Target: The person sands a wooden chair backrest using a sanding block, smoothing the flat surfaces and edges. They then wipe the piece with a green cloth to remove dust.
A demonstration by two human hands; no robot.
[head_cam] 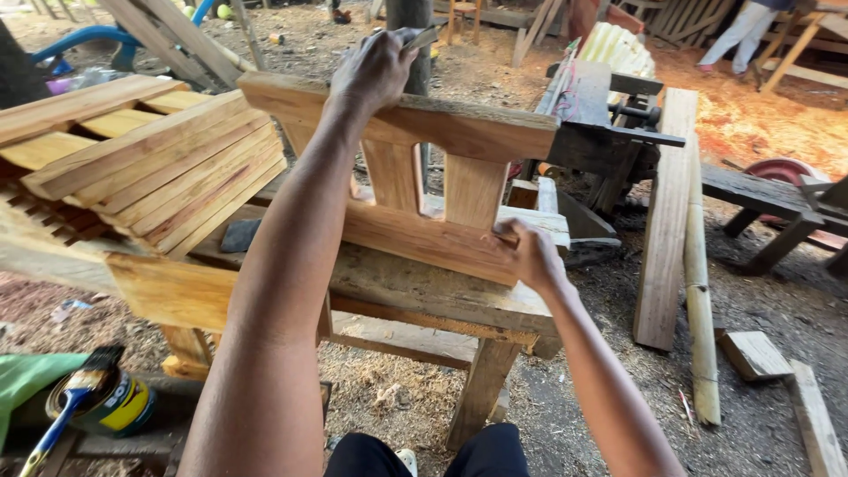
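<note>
Left hand [375,71] curled over top rail of wooden frame [424,190], fingers closed on a small grey tool [422,38] above the rail. Right hand [530,256] pinching lower rail's right end, fingers tight on wood. Frame upright on rough workbench [415,291] under both hands. Stacked planks [150,163] left of left fingers; paint can with brush [97,402] well below.

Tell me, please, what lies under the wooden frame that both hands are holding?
The wooden frame stands on a worn workbench, with sawdust-strewn ground below. The left hand and right hand cover parts of its rails.
</note>
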